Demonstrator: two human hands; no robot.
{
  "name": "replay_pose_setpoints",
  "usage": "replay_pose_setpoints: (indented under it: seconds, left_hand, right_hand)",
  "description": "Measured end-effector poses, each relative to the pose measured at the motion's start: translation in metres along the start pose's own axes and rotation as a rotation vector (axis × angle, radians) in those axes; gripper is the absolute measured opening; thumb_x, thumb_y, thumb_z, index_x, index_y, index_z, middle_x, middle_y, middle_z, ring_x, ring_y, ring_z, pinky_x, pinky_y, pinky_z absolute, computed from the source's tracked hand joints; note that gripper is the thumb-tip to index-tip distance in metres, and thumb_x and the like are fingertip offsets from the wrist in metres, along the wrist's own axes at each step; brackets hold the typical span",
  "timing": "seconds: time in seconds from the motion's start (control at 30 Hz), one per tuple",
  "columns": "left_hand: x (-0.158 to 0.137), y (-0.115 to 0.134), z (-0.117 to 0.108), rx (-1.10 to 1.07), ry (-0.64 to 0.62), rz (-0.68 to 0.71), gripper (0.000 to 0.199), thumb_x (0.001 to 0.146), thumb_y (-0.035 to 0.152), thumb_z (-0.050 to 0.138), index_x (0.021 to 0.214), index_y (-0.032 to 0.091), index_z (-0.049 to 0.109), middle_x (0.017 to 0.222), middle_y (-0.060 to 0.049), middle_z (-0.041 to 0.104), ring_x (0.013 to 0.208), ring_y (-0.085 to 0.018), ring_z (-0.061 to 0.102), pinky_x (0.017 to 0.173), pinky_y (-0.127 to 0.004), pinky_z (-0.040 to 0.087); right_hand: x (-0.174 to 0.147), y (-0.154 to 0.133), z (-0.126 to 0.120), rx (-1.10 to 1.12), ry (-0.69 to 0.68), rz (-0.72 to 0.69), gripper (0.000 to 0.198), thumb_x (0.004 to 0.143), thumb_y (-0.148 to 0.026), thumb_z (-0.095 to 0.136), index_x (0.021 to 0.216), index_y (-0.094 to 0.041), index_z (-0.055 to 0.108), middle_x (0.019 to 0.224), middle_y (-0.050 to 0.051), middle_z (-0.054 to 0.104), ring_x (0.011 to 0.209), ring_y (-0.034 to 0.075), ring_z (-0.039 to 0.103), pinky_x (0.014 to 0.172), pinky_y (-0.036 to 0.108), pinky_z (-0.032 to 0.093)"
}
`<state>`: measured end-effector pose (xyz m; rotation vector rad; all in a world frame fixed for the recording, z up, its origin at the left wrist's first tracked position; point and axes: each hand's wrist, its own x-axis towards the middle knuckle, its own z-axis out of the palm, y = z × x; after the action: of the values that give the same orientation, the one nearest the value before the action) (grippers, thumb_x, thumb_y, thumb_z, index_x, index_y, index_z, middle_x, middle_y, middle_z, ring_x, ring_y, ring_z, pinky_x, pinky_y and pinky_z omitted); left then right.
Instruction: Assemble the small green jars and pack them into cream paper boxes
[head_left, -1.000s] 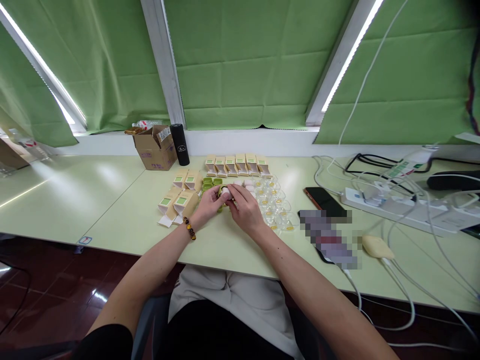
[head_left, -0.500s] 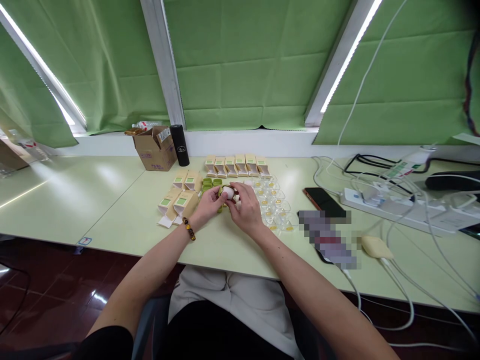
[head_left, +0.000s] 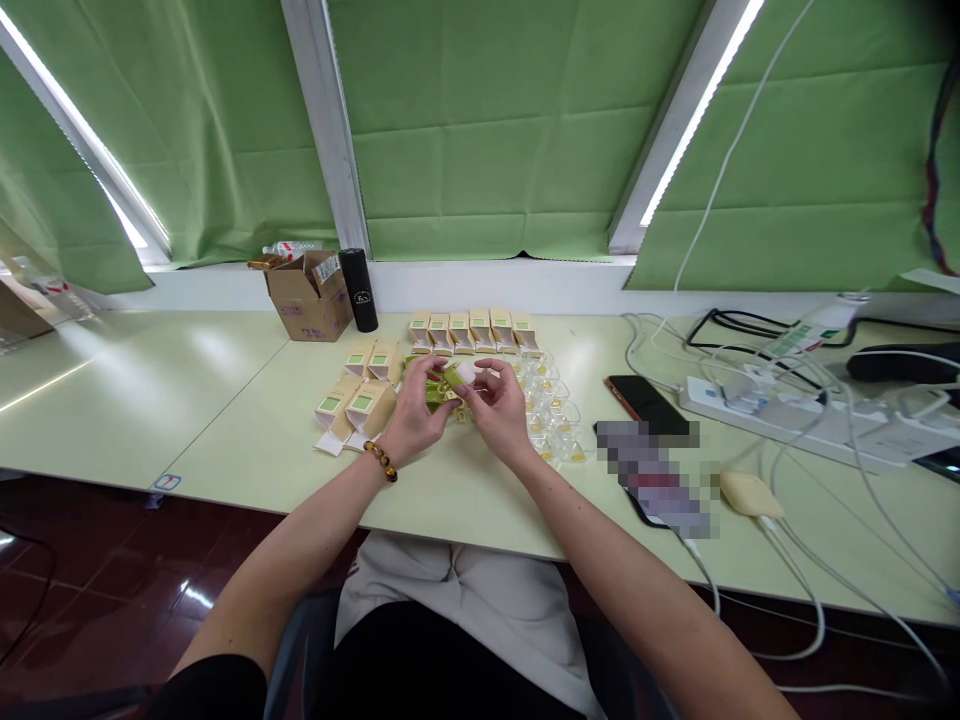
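Between my hands is a small green case [head_left: 454,377], held tilted, with a rounded white piece [head_left: 466,371] at its right side. My left hand [head_left: 418,408] has its fingers and thumb closed around the left of the case. At the other side, my right hand [head_left: 496,408] grips the case and the white piece with thumb and fingers. Several green cases [head_left: 436,393] sit on the table just behind my left hand, partly covered by it. Clear plastic cups with yellow bottoms [head_left: 559,411] stand in rows close to the right hand.
Cream cartons [head_left: 373,407] stand left of my hands, and a row of similar cartons [head_left: 470,330] lies behind. Farther back are a cardboard box [head_left: 309,305] and a black cylinder [head_left: 359,290]. On the right lie a phone [head_left: 649,405], a power strip [head_left: 780,420] and tangled cables.
The green case and white piece have been turned between my hands, so the green side now faces left and the white shows on the right. My left hand has opened its grip slightly around it.
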<state>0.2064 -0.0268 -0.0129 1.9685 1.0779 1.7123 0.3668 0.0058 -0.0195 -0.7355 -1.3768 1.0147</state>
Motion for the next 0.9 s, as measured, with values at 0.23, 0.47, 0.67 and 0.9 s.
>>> replay_pose_setpoints:
  seconds: [0.23, 0.47, 0.67, 0.9]
  left_hand:
    - [0.002, -0.007, 0.003, -0.035, 0.086, -0.067, 0.046, 0.087, 0.04, 0.086, 0.125, 0.022, 0.068, 0.127, -0.013, 0.064, 0.116, -0.027, 0.061, 0.105, -0.04, 0.05]
    - [0.012, -0.029, 0.002, -0.519, 0.104, -0.421, 0.06, 0.082, 0.062, 0.087, 0.121, 0.02, 0.07, 0.112, -0.01, 0.076, 0.1, -0.02, 0.072, 0.097, -0.037, 0.058]
    - [0.015, -0.028, -0.003, -0.827, 0.085, -0.566, 0.046, 0.084, 0.052, 0.09, 0.105, 0.015, 0.075, 0.1, -0.009, 0.079, 0.094, -0.018, 0.075, 0.097, -0.035, 0.06]
    - [0.017, -0.027, -0.006, -0.896, 0.178, -0.623, 0.023, 0.093, 0.036, 0.082, 0.102, 0.016, 0.074, 0.106, -0.01, 0.079, 0.099, -0.02, 0.076, 0.102, -0.04, 0.06]
  right_hand:
    - [-0.005, -0.005, -0.001, 0.077, -0.069, 0.025, 0.054, 0.087, -0.067, 0.078, 0.115, -0.028, 0.054, 0.081, 0.0, 0.076, 0.071, 0.019, 0.071, 0.063, 0.031, 0.056]
    - [-0.002, -0.018, -0.014, -0.093, 0.117, -0.099, 0.034, 0.098, -0.055, 0.065, 0.112, -0.025, 0.061, 0.097, 0.007, 0.081, 0.081, 0.02, 0.072, 0.071, 0.034, 0.058]
    - [-0.004, -0.053, -0.039, -0.511, 0.119, -0.269, 0.015, 0.097, -0.033, 0.062, 0.095, -0.024, 0.073, 0.095, 0.007, 0.08, 0.081, 0.023, 0.07, 0.068, 0.036, 0.053]
    - [-0.021, -0.072, -0.115, -1.159, -0.032, -0.31, 0.017, 0.093, -0.021, 0.062, 0.092, -0.025, 0.078, 0.093, 0.007, 0.08, 0.092, 0.029, 0.071, 0.074, 0.04, 0.051]
